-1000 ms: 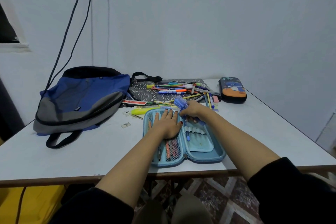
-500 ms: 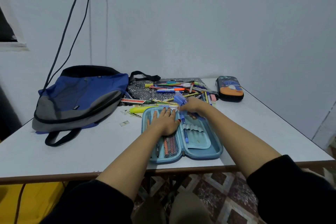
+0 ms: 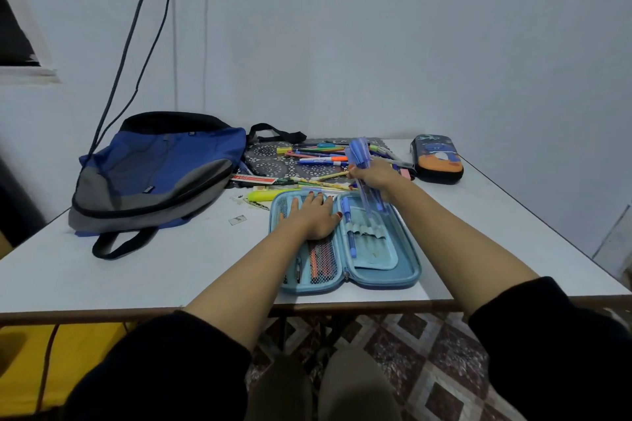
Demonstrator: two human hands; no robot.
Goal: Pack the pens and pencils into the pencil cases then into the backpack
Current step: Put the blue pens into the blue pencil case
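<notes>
An open light-blue pencil case point(image 3: 383, 275) lies near the table's front edge. My left hand point(image 3: 313, 217) rests flat on its left mesh half, fingers straight. My right hand point(image 3: 374, 178) grips a bundle of blue pens point(image 3: 364, 174), tilted with their caps up and their tips over the elastic loops of the case's right half. One blue pen point(image 3: 349, 231) sits in a loop there. A pile of loose pens and pencils point(image 3: 318, 161) lies behind the case. The blue and grey backpack point(image 3: 154, 178) lies at the left.
A second, dark pencil case point(image 3: 437, 161) with an orange print stands shut at the back right. A yellow highlighter point(image 3: 261, 195) and a small scrap point(image 3: 237, 220) lie left of the open case. Cables hang down the wall behind the backpack.
My right hand has lifted and tilted the bundle of blue pens more upright over the case's right half. My left hand has stayed on the mesh half.
</notes>
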